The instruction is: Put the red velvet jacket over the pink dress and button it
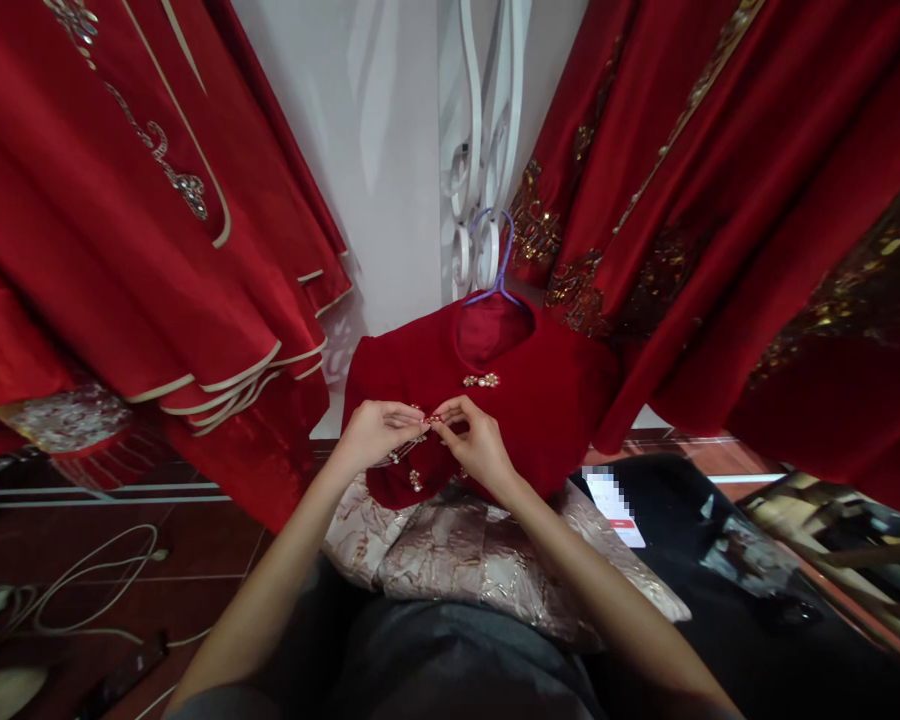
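Note:
A red velvet garment [547, 400] hangs in front of me on a purple hanger [504, 270]. Below its round neckline sits a gold and pearl clasp [481, 380]. Over the garment's front, my left hand [381, 432] and my right hand [478, 445] meet with fingertips nearly touching. Both are closed in a pinch on a small beaded ornament [431, 421], mostly covered by the fingers. A string of beads [407, 448] shows under my left hand, and another beaded piece [415, 480] lies lower on the velvet.
Red embroidered gowns hang at left [217, 250] and right [645, 200]. Pale brocade fabric [450, 560] covers my lap. A phone [616, 510] and a clear plastic bag [746, 555] lie on a black surface at right. White cables [82, 570] lie on the tiled floor.

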`<state>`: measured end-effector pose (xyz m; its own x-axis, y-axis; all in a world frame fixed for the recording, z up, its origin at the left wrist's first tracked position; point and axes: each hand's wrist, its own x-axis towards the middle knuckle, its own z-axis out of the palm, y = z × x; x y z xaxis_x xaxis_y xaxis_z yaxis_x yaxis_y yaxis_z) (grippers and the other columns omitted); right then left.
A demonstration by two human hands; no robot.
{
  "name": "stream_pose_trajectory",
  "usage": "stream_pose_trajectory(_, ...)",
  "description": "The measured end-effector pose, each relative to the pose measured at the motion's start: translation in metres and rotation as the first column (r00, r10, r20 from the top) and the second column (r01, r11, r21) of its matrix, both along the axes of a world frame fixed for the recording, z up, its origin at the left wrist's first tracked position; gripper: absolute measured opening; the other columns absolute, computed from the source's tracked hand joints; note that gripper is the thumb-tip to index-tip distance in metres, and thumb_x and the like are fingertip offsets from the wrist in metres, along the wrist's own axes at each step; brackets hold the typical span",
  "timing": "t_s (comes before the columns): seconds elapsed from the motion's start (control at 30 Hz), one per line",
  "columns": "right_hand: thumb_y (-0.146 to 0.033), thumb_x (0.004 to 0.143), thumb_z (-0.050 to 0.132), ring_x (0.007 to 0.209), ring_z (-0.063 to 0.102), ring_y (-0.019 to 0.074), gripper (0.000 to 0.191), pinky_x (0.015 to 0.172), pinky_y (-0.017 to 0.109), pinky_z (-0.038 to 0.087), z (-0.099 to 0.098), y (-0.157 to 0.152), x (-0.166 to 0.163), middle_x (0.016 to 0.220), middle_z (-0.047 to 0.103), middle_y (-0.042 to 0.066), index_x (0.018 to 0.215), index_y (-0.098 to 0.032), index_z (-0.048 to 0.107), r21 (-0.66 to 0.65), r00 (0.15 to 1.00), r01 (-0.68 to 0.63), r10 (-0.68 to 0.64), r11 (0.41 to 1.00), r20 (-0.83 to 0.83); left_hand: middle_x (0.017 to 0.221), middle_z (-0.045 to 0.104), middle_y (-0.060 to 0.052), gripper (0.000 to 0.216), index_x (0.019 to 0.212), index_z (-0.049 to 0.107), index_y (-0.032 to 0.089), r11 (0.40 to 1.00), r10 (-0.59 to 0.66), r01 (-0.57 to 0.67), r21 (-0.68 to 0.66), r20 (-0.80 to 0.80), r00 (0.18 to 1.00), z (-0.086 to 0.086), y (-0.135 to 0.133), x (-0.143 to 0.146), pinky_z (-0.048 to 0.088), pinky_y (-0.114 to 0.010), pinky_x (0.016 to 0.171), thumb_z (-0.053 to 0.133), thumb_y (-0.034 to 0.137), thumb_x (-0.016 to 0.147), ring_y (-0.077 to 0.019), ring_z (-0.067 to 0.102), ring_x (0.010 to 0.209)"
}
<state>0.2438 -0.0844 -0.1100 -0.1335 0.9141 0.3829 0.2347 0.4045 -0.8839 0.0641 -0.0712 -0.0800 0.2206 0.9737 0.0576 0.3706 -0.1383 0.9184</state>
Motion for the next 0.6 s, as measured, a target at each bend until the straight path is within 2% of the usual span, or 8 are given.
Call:
stream_pose_trajectory(0.27, -0.031, 0.084, 0.058, 0.079, 0.065, 0.0159, 0.013, 0.060, 0.024, 0.053, 0.000, -0.001, -0.004, 0.089, 0.067, 0.005, 0.092, -0.021, 0.056, 0.027, 0.998, 0.066, -0.066, 0.997, 0.000, 0.087, 0.076, -0.009, 0.026, 0.087, 0.074, 0.012, 0.984, 0.121, -0.116, 0.135, -0.026, 0.992, -0.011, -0.002, 0.007, 0.058, -0.034, 0.081, 0.071, 0.031, 0.069, -0.0211, 0.072, 0.080)
stream_pose_trajectory(0.43, -0.031, 0.085, 0.057, 0.078, 0.065, 0.0157, 0.012, 0.063, 0.025, 0.054, -0.002, 0.001, -0.004, 0.087, 0.067, 0.005, 0.090, -0.020, 0.056, 0.044, 0.995, 0.095, -0.095, 0.994, 0.006, 0.085, 0.076, -0.006, 0.020, 0.086, 0.074, 0.016, 0.979, 0.074, -0.049, 0.196, -0.119, 0.990, -0.009, -0.002, 0.003, 0.058, -0.031, 0.077, 0.067, 0.031, 0.074, -0.0200, 0.072, 0.078)
stream_pose_trajectory(0.6, -0.028, 0.084, 0.058, 0.081, 0.067, 0.0149, 0.014, 0.064, 0.024, 0.054, 0.002, -0.001, 0.009, 0.089, 0.068, 0.004, 0.095, -0.020, 0.056, -0.002, 0.999, -0.003, 0.003, 1.000, 0.043, 0.091, 0.075, -0.007, 0.024, 0.092, 0.072, 0.015, 0.982, 0.000, 0.030, 0.188, -0.158, 0.987, -0.005, 0.001, -0.002, 0.058, -0.030, 0.078, 0.064, 0.032, 0.077, -0.0190, 0.072, 0.081)
